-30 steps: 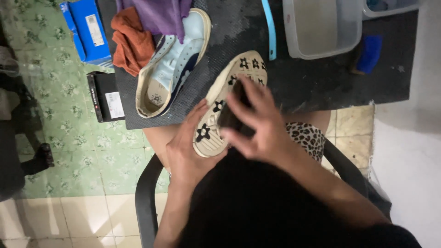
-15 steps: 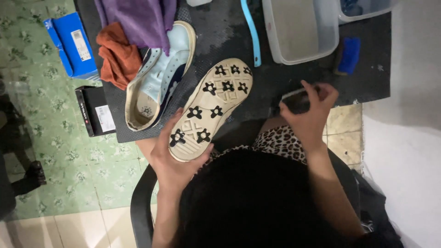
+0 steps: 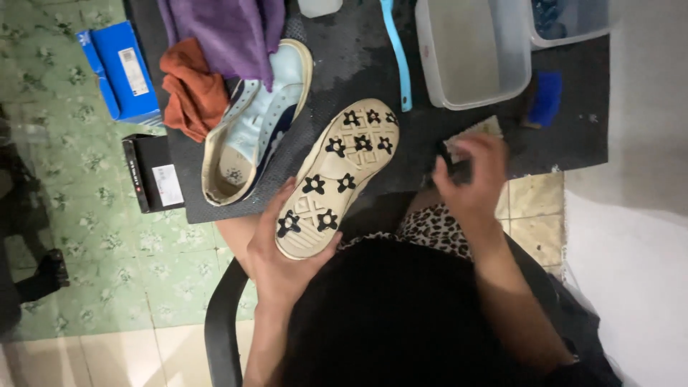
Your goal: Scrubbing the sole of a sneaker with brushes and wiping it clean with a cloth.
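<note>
in left hand (image 3: 276,261): upturned shoe (image 3: 335,175)

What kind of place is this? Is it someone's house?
Probably a home shoe-cleaning spot on a tiled floor. The left hand holds a shoe sole-up over a dark mat, with a plastic tub and cloths nearby.

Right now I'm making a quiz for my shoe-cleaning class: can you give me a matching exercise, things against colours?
Things:
1. cloth beside the upright shoe
2. box on the floor
3. draped fabric at the mat's top
4. stars on the sole held by the left hand

Colours:
a. purple
b. black
c. orange
d. blue

Pairs: 1-c, 2-d, 3-a, 4-b
</note>
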